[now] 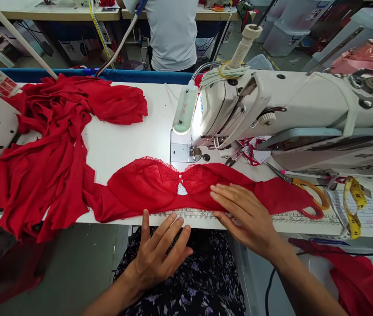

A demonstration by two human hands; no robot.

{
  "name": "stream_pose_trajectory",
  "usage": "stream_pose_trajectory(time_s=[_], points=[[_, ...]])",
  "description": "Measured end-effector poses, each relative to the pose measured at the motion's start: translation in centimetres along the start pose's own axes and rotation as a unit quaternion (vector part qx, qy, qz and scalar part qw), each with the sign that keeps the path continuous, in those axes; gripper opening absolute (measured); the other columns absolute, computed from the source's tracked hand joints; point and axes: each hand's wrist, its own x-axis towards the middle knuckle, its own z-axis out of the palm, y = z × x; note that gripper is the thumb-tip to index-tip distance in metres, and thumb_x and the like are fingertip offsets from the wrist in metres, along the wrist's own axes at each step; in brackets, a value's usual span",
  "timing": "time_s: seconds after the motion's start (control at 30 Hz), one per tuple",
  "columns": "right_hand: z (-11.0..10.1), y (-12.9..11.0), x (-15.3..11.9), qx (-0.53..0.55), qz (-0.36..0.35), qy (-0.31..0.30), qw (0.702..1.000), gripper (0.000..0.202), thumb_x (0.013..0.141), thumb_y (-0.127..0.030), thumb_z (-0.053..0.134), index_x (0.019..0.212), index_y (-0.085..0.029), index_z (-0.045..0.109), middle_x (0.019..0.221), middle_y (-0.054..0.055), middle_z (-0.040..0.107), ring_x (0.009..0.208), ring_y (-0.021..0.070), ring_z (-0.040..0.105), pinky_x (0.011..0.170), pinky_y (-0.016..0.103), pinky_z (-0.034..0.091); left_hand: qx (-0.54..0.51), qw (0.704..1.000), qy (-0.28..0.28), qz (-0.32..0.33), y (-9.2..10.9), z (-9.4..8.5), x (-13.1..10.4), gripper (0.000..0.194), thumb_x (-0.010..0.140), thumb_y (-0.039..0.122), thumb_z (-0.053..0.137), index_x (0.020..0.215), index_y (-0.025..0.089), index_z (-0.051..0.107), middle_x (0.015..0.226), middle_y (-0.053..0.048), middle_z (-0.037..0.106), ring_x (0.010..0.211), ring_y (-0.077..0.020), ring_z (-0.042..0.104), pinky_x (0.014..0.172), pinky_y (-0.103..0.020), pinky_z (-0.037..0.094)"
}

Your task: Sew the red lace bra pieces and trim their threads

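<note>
Right grip (250,217) (flat) on bra (145,186)

- One view on record: the head camera, worn on my own head, facing forward and steeply down.
- Nearest the lens, at the lower edge: my patterned clothing (199,272), with my left hand (158,254) and right hand (247,217) close above it.
- Mid-range, seen from above: the white table (130,140), running across the full width; the sewing machine (288,101) fills the right side.
- Farthest, at the top: a person's back (173,35), cut off by the upper edge.
</note>
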Motion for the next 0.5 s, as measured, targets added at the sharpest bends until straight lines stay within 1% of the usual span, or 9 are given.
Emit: stream_pose_trajectory(time_s=[0.1, 0.17, 0.27, 0.33, 0.4, 0.43, 0.5], points=[[-0.3, -0.8, -1.8, 0.009, 0.029, 0.045, 0.999, 0.046, 0.086, -0.007, 0.066, 0.130, -0.019, 0.059, 0.120, 0.011, 0.070, 0.116, 0.0235, 0.063, 0.098, 0.043, 0.052, -0.020, 1.000, 0.023, -0.006, 0.1, 0.2, -0.2, 0.030, 0.088, 0.023, 0.070, 0.116, 0.011, 0.069, 0.109, -0.011, 0.075, 0.115, -0.0250, 0.065, 0.119, -0.068, 0.016], [-0.3, -1.3, -2.7, 0.017, 0.052, 0.066, 0.996, 0.043, 0.086, -0.005, 0.064, 0.127, -0.019, 0.062, 0.116, 0.011, 0.071, 0.112, 0.0233, 0.065, 0.095, 0.043, 0.053, -0.026, 0.999, 0.034, -0.012, 0.1, 0.3, -0.2, 0.029, 0.087, 0.020, 0.069, 0.114, 0.011, 0.069, 0.107, -0.010, 0.076, 0.113, -0.0239, 0.066, 0.120, -0.065, 0.020], [0.0, -1.7, -3.3, 0.028, 0.075, 0.072, 0.994, 0.042, 0.086, -0.004, 0.063, 0.125, -0.020, 0.063, 0.115, 0.010, 0.071, 0.110, 0.0229, 0.065, 0.092, 0.042, 0.054, -0.021, 0.999, 0.035, -0.022, 0.0, 0.4, 0.1, 0.028, 0.087, 0.019, 0.069, 0.113, 0.010, 0.070, 0.106, -0.010, 0.076, 0.113, -0.0229, 0.067, 0.121, -0.058, 0.025], [0.3, -1.8, -3.0, 0.035, 0.071, 0.065, 0.995, 0.043, 0.086, -0.004, 0.062, 0.126, -0.019, 0.062, 0.116, 0.010, 0.071, 0.111, 0.0225, 0.065, 0.093, 0.042, 0.054, -0.013, 0.999, 0.029, -0.027, -0.2, 0.4, 0.5, 0.028, 0.088, 0.020, 0.068, 0.114, 0.009, 0.069, 0.109, -0.010, 0.076, 0.115, -0.0225, 0.066, 0.121, -0.052, 0.029], [0.6, -1.7, -2.0, 0.034, 0.044, 0.048, 0.997, 0.045, 0.086, -0.005, 0.063, 0.130, -0.018, 0.060, 0.120, 0.010, 0.071, 0.116, 0.0218, 0.063, 0.098, 0.041, 0.053, -0.003, 0.999, 0.021, -0.030, -0.5, 0.4, 1.1, 0.030, 0.090, 0.021, 0.066, 0.117, 0.008, 0.068, 0.113, -0.011, 0.075, 0.119, -0.0222, 0.064, 0.121, -0.046, 0.031], [0.8, -1.6, -1.3, 0.025, 0.026, 0.031, 0.999, 0.046, 0.087, -0.006, 0.062, 0.132, -0.018, 0.059, 0.123, 0.009, 0.070, 0.119, 0.0215, 0.061, 0.102, 0.041, 0.051, 0.004, 0.999, 0.012, -0.032, -0.7, 0.5, 1.4, 0.032, 0.091, 0.022, 0.065, 0.119, 0.008, 0.066, 0.116, -0.011, 0.073, 0.121, -0.0225, 0.062, 0.121, -0.045, 0.031], [1.3, -1.3, 0.3, -0.006, -0.016, -0.024, 1.000, 0.047, 0.091, -0.014, 0.061, 0.138, -0.017, 0.054, 0.134, 0.008, 0.064, 0.129, 0.0215, 0.054, 0.110, 0.042, 0.044, 0.021, 0.999, -0.018, -0.033, -1.2, 0.7, 2.0, 0.041, 0.093, 0.030, 0.063, 0.126, 0.006, 0.062, 0.125, -0.013, 0.070, 0.128, -0.0247, 0.058, 0.122, -0.046, 0.028]])
